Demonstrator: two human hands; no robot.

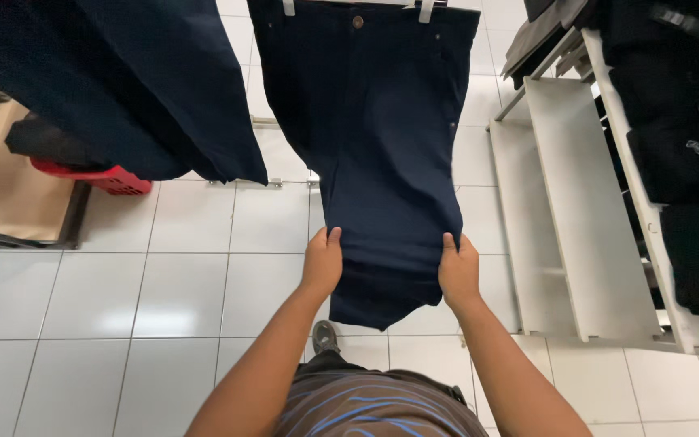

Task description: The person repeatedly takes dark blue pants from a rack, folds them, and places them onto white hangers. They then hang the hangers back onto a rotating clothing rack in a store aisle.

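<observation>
Hands [321,263] [459,271] on navy trousers [382,146]

1. Your fingers [335,235] are curling behind the navy trousers [382,154], so their tips are staying out of sight.
2. The picture's top edge is cutting off the hanger clips [425,10].
3. The trousers are hiding most of your shoe [324,336].

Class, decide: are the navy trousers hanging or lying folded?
Hanging: navy trousers clipped at the waistband, left hand and right hand gripping the lower edges.

Trousers: navy trousers [382,146] hang from a clip hanger [356,6]
Hands: left hand [322,260] and right hand [459,271] grip the legs' edges
</observation>
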